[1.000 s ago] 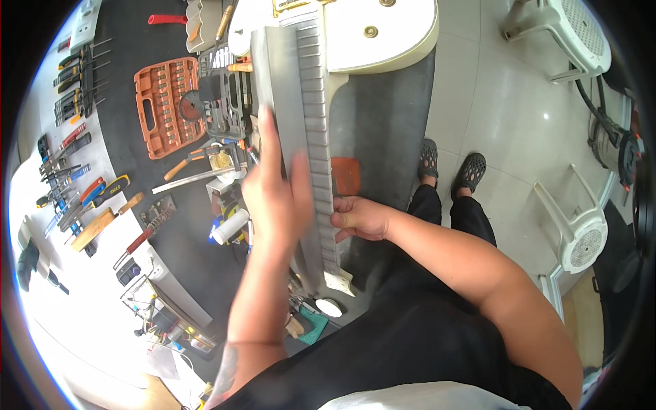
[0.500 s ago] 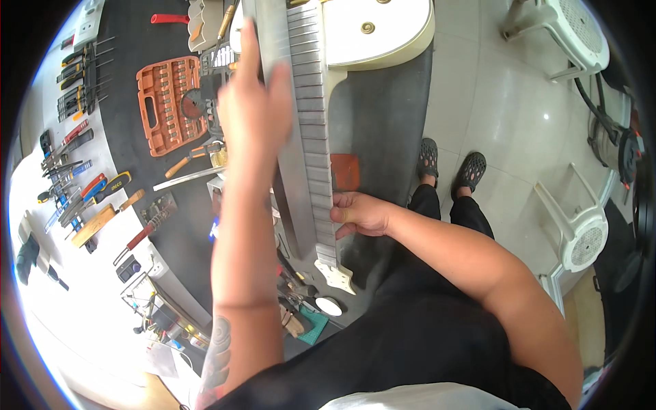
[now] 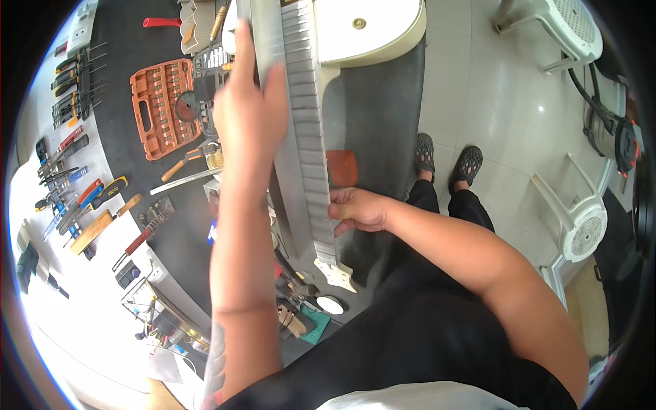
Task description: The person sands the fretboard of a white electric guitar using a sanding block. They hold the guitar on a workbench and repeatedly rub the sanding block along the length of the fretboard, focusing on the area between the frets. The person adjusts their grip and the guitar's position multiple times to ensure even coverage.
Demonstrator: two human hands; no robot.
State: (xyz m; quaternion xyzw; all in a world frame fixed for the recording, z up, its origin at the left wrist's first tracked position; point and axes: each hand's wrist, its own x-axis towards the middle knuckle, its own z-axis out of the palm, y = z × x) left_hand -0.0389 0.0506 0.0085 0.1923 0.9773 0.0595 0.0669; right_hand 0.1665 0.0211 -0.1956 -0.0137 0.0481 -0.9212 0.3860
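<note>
A white electric guitar [image 3: 376, 41] lies with its body at the far end and its cream headstock [image 3: 335, 275] toward me. Along its fretted neck [image 3: 311, 150] rests a long, straight grey metal beam [image 3: 290, 184]. My left hand [image 3: 253, 113], slightly blurred, grips the beam from above, the index finger stretched along it and the thumb on its right side. From the right, my right hand [image 3: 359, 208] holds the neck near the headstock, thumb at its edge; the other fingers are partly hidden beneath.
On the dark bench to the left lie an orange socket set case [image 3: 164, 109], a red-handled tool [image 3: 162, 22] and several hand tools. An orange-red patch [image 3: 342, 168] shows beside the neck. White plastic stools [image 3: 581, 229] stand on the tiled floor at right.
The whole view has shifted slightly, so the guitar and bench appear a little farther left. Both hands keep their holds, the left on the beam and the right on the neck.
</note>
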